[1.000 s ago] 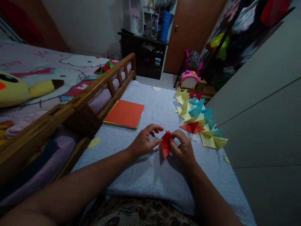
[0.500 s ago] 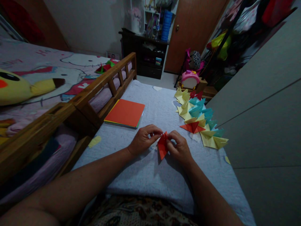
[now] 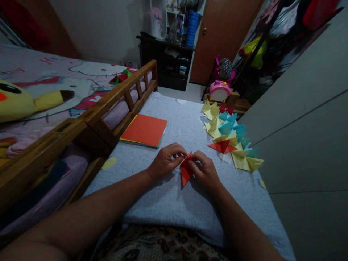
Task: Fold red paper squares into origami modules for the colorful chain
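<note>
Where the right hand [image 3: 207, 169] grips, the red paper [image 3: 186, 172] is hidden.

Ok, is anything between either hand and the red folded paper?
Nothing visible: the right hand and left hand both have their fingertips on the upper end of the red folded paper; the paper stack lies off to the left.
</note>
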